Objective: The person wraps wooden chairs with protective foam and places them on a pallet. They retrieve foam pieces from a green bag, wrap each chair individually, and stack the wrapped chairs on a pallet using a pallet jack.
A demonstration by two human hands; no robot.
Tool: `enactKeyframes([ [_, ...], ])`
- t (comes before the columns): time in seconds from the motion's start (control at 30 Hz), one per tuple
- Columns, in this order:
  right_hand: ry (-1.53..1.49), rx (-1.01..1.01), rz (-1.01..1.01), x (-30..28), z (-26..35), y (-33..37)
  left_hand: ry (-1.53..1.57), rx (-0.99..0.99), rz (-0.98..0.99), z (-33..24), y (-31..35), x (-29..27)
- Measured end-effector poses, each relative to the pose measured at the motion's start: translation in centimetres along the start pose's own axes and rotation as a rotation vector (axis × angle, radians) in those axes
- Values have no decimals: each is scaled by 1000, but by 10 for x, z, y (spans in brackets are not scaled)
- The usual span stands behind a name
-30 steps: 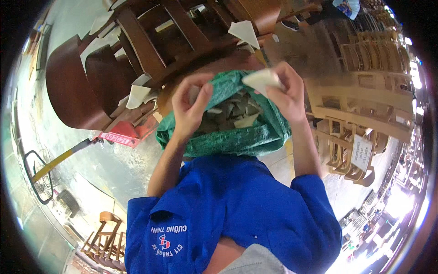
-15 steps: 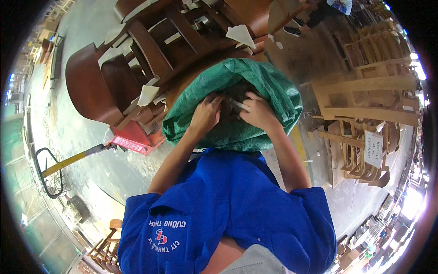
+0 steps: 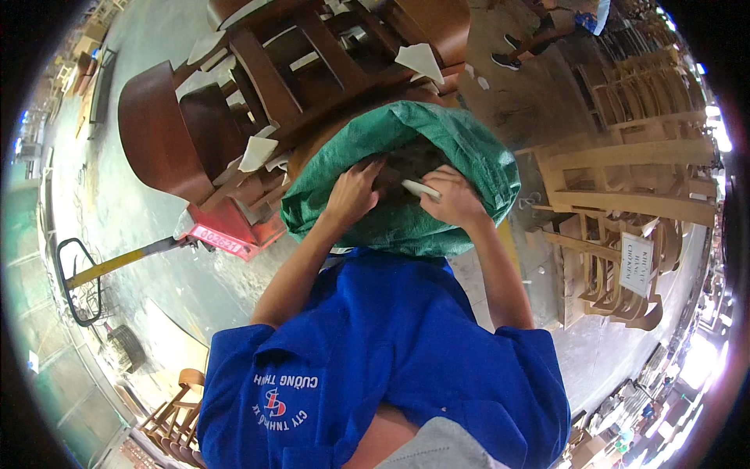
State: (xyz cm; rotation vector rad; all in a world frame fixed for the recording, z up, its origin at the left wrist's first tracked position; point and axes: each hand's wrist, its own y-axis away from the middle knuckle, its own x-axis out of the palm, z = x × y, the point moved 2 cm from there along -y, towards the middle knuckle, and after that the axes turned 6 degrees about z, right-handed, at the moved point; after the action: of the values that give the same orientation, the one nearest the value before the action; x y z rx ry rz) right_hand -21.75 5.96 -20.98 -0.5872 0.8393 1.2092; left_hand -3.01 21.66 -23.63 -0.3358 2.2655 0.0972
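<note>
**Over the mouth of a green sack, one hand grips a pale piece**

Just inside the gaping opening, I see the person's right hand [image 3: 455,197] closed on a thin, flat, off-white piece [image 3: 419,188], thumb and fingers pinching it so that one end juts out toward the middle. That hold probably suits something so slim, leaving most of it free of the palm. Across from it, the left hand [image 3: 353,194] reaches in with fingers bent and tips lost in shadow; whether it holds anything, I cannot tell.

Around both wrists spreads the sack, a crinkled green woven-plastic one [image 3: 491,166], close up against the person's blue short-sleeved shirt [image 3: 375,320]. Its mouth is spread wide, presumably to give both hands room at once. Down inside it is too dark to make out the contents.

Beyond the sack, dark brown wooden chairs [image 3: 162,129] sit packed tightly together, with white angular pieces [image 3: 420,60] poking out among them, perhaps as padding where wood might rub. Near the left forearm is a red metal pallet jack [image 3: 233,241] with a black loop handle [image 3: 98,301]. Farther right stand pale wooden frames [image 3: 625,156] in rows, bearing a white sign [image 3: 637,264].
</note>
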Motion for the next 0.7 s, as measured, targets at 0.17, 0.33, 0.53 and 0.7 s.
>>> enactKeyframes([
  [0.17,-122,33,-226,-11,13,23,43,63,54,0,0,-4],
  [0.33,-33,124,-602,-29,11,44,-77,-35,122,5,14,1],
  [0.53,-272,240,-613,-36,15,60,98,56,-61,-10,16,3],
  [0.7,-658,411,-651,-30,9,63,109,81,-52,-22,2,6],
])
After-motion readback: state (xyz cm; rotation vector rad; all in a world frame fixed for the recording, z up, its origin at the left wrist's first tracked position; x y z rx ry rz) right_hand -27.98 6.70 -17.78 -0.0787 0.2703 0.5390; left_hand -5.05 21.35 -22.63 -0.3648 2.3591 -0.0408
